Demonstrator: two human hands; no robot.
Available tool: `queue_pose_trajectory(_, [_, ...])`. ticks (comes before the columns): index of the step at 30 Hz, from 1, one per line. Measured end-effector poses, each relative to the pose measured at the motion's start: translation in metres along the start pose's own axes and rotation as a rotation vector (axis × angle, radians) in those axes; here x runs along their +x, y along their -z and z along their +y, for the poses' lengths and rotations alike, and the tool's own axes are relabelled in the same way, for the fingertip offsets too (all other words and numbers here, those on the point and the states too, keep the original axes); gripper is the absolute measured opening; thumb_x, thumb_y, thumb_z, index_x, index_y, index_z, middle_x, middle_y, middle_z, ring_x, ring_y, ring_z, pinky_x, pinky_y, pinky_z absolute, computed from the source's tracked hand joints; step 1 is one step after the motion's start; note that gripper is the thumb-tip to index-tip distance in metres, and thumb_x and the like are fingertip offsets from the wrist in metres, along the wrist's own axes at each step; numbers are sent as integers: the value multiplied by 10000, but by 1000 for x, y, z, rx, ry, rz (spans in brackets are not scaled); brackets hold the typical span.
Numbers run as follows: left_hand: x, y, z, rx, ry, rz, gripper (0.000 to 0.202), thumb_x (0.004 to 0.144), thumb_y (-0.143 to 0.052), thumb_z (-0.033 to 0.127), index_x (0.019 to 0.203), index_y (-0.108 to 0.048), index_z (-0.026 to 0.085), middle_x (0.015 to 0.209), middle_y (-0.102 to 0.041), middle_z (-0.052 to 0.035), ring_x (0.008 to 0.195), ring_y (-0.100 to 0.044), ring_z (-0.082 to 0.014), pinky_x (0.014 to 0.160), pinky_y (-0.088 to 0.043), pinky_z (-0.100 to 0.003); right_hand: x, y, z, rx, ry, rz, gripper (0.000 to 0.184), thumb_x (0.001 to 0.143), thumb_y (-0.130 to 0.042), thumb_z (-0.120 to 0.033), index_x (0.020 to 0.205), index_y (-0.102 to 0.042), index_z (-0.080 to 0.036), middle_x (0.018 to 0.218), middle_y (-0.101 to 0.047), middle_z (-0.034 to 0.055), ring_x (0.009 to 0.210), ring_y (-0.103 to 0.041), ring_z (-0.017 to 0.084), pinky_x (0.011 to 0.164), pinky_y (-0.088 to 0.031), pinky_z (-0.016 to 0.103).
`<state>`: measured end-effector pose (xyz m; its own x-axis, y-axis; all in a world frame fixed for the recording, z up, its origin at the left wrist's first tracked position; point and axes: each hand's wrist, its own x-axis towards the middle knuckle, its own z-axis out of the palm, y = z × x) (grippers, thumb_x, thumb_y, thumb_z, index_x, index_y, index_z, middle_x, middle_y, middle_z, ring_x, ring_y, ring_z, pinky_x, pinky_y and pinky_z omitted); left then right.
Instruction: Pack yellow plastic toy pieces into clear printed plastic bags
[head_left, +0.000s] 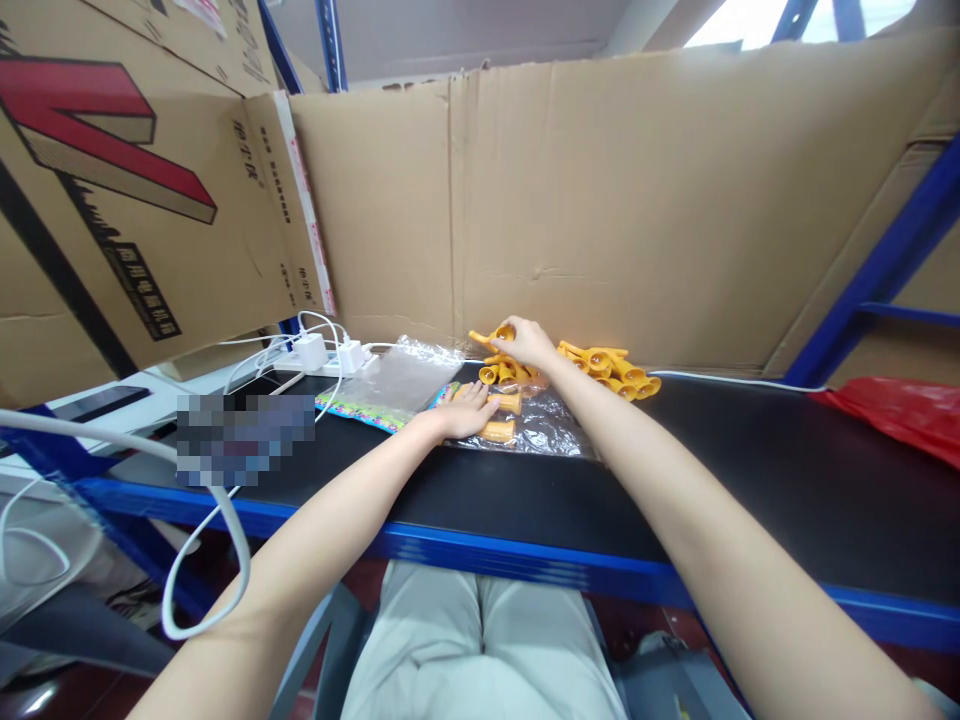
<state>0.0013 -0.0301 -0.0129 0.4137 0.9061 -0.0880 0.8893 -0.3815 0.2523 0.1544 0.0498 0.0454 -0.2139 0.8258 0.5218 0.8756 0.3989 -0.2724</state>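
Observation:
A heap of small orange plastic pieces (609,368) lies at the back of the black table (750,480), against a cardboard wall. My right hand (529,345) reaches into the heap's left end, fingers curled round an orange piece (501,333). My left hand (465,410) lies flat, fingers stretched out, on a clear plastic bag (544,425) that holds a few more orange pieces (500,430). It holds nothing.
Another clear bag (397,380) over a colourful card lies to the left. A white power strip (330,355) with cables sits at the back left. A red bag (900,415) is at the right. Cardboard (637,200) walls the table; its front edge is blue.

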Motion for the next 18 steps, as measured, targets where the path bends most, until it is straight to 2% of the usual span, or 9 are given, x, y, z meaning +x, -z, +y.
queue_pose_trajectory(5, [1, -1, -1, 18, -8, 1, 760, 815, 44, 613, 1429, -64, 178, 1486, 16, -25, 1361, 59, -211, 1090, 0, -483, -10, 50, 6, 148, 10, 218, 387, 748, -520, -414, 1003, -590, -133, 961, -639, 97, 848, -569, 183, 760, -417, 298])
queue_pose_trajectory(9, [-2, 1, 2, 6, 2, 2, 740, 824, 35, 599, 1430, -57, 184, 1487, 22, -18, 1362, 60, -208, 1093, -2, -476, -38, 99, 9, 64, -9, 266, 391, 742, -523, -432, 973, -591, -124, 927, -627, 116, 835, -560, 209, 746, -417, 344])
queue_pose_trajectory(11, [-3, 2, 2, 1, 8, -3, 735, 829, 24, 591, 1431, -52, 176, 1489, 17, -20, 1363, 58, -204, 1095, 1, -464, -57, 118, 10, -12, -35, 246, 389, 738, -522, -451, 953, -593, -135, 910, -626, 123, 823, -560, 225, 727, -419, 358])
queue_pose_trajectory(14, [-1, 1, 0, -6, 8, 1, 760, 823, 14, 607, 1431, -59, 158, 1490, 15, -33, 1363, 49, -214, 1099, -4, -442, -88, 135, 13, -219, -116, 142, 359, 710, -545, -466, 895, -600, -163, 863, -628, 134, 791, -564, 247, 689, -417, 368])
queue_pose_trajectory(18, [1, -1, -4, -6, -10, 11, 791, 809, 24, 635, 1431, -61, 154, 1487, 21, -39, 1362, 48, -219, 1100, -16, -439, -117, 134, 14, -489, -217, -126, 249, 667, -575, -429, 694, -583, -182, 707, -611, 114, 690, -574, 242, 601, -414, 352])
